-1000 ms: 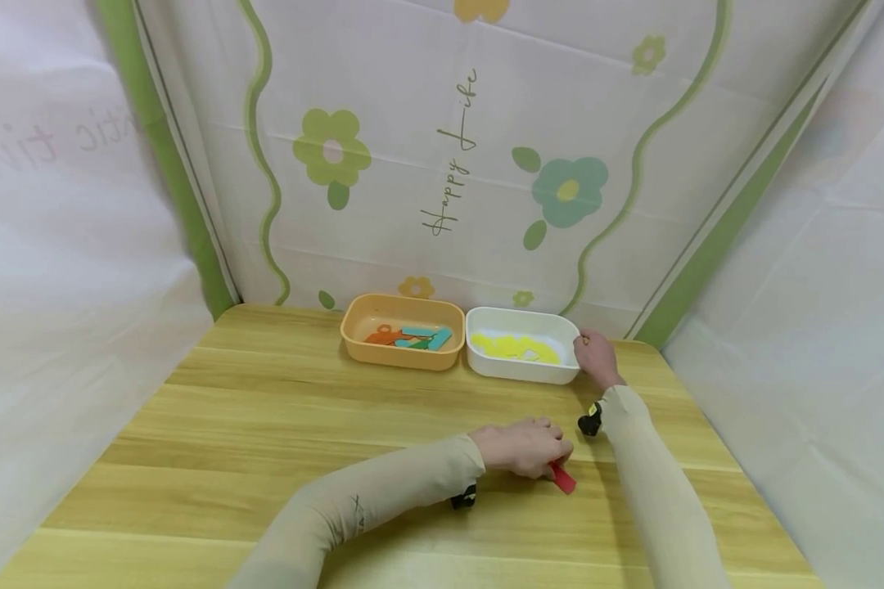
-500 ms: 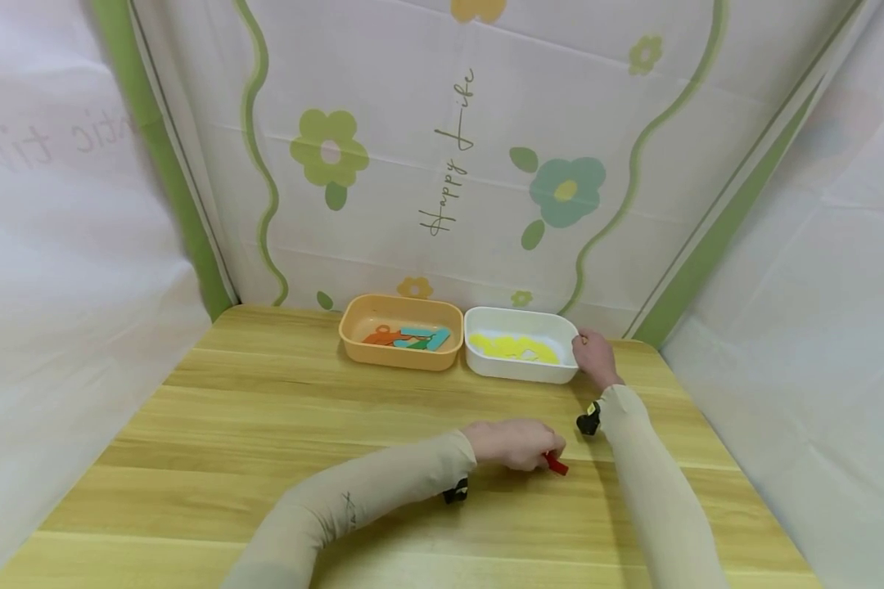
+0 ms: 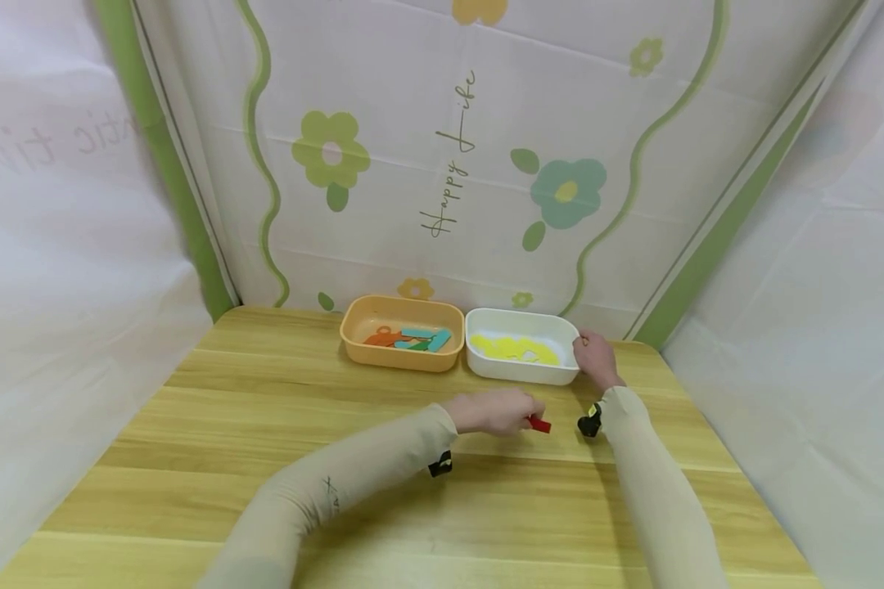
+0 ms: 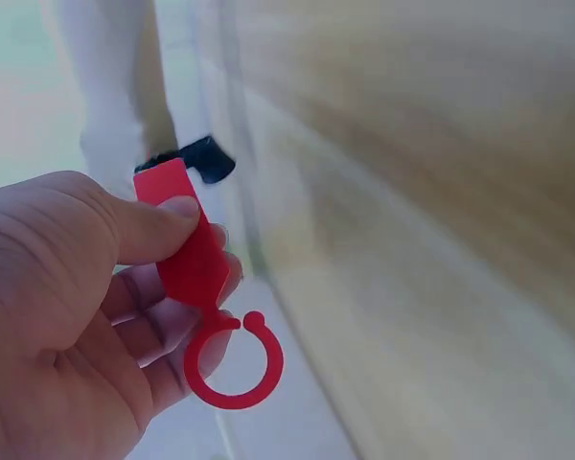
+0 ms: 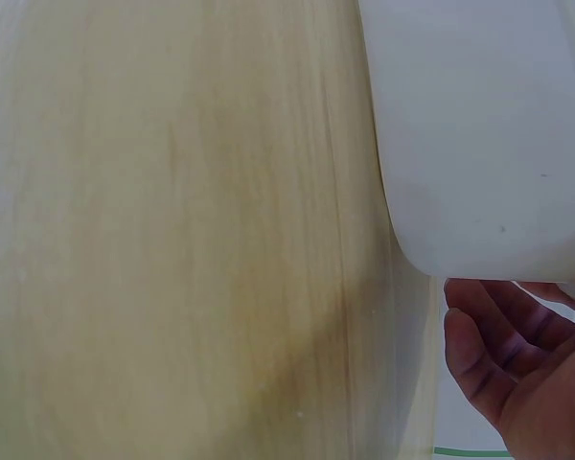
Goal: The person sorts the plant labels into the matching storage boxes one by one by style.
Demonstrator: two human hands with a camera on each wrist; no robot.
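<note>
My left hand (image 3: 493, 411) pinches a red plastic ring tag (image 4: 194, 259) between thumb and fingers, above the table. The tag is a flat strip ending in a ring with a small gap. In the head view only a short red end shows past the fingers. At the back right, my right hand (image 3: 597, 360) holds the right end of a white bin (image 3: 525, 374) by its rim. In the right wrist view some fingers (image 5: 470, 350) curl below the rim, and the upper part of the grip is cut off. Yellow pieces (image 3: 511, 348) lie inside the white bin.
An orange bin (image 3: 401, 357) stands left of the white one, close against it. It holds orange (image 3: 385, 336), blue (image 3: 439, 339) and green pieces. Both bins stand at the back of the wooden table (image 3: 191, 442), before a flower-printed curtain (image 3: 383, 229).
My left hand has moved away from me and to the left, lifting the red ring tag off the table. My right hand and both bins have stayed where they were.
</note>
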